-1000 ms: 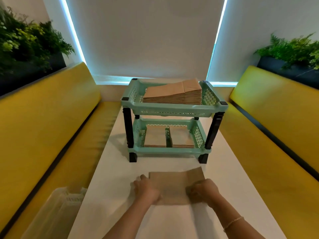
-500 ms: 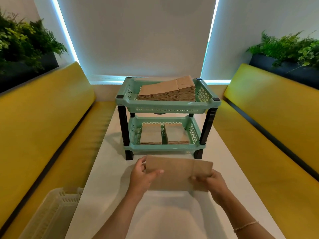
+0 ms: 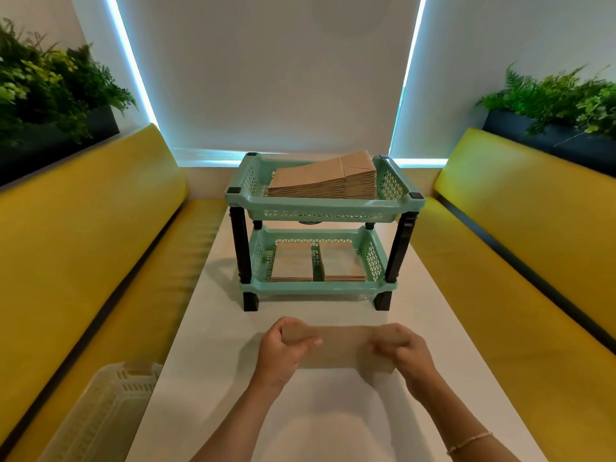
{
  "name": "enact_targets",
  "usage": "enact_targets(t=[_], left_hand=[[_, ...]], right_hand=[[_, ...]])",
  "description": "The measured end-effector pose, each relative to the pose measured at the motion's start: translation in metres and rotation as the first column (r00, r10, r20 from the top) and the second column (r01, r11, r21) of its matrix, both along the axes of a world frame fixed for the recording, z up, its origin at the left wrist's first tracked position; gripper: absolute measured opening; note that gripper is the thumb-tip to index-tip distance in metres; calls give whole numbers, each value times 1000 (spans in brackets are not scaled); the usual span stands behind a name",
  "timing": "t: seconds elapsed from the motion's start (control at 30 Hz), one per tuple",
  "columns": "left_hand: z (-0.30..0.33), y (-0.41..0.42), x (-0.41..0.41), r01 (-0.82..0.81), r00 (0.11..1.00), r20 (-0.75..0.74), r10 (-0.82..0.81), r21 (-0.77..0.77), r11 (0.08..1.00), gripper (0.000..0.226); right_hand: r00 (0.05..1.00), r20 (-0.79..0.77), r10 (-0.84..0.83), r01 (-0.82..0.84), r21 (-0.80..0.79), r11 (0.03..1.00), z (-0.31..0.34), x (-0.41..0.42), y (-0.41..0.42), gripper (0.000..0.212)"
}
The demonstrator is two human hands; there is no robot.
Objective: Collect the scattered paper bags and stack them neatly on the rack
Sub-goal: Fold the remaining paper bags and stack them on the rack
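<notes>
A flat brown paper bag (image 3: 340, 346) is held level just above the white table, in front of the rack. My left hand (image 3: 283, 348) grips its left end and my right hand (image 3: 403, 350) grips its right end. The mint-green two-tier rack (image 3: 320, 211) with black legs stands further back on the table. Its top tray holds a thick stack of brown bags (image 3: 328, 180), higher on the right side. The bottom tray holds two low stacks of bags (image 3: 318, 263) side by side.
The long white table (image 3: 213, 328) runs between two yellow benches (image 3: 83, 248). A pale plastic crate (image 3: 110, 405) sits on the left bench near me. Planters with greenery (image 3: 560, 105) line the tops of both bench backs.
Both hands lifted the bag off the table, raised it toward the rack, and now hold it flatter and lower in front of the rack. The view has tilted up slightly.
</notes>
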State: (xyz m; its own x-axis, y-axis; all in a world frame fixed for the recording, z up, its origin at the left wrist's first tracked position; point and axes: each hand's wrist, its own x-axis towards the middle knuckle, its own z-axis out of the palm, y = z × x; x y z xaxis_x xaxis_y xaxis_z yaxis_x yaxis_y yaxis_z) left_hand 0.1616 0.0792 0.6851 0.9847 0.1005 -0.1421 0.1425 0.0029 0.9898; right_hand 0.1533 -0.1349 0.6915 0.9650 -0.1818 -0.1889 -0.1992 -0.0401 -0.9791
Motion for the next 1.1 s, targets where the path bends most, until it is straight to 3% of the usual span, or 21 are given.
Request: enact_targets(t=[0.13,0.23,0.43,0.53,0.67,0.83,1.03,1.1], left_hand=[[-23,-1,-7,40,991,-125,-39,10,999,43],[-14,-2,-4,1,994,-111,3,36,999,44],[93,-2,29,-88,984,172,49,227,970,37],[167,8,46,-112,940,340,25,237,965,37],[237,19,99,-191,900,430,78,227,955,39],[277,19,172,-304,914,374,158,372,877,60],[265,12,228,-170,985,148,88,751,638,64],[257,12,233,-74,997,57,49,862,501,54]], right_hand=[[997,-68,-24,24,-13,1000,-17,-6,3,34],[999,-37,-25,22,-65,998,-4,2,3,28],[973,227,-41,57,-66,996,104,31,8,36],[923,383,-29,52,-49,997,173,52,10,41],[872,488,-36,158,-212,964,247,102,13,51],[949,316,1,177,-532,828,287,179,24,45],[996,84,21,59,-836,546,276,229,27,27],[999,32,15,19,-844,536,268,238,28,12]])
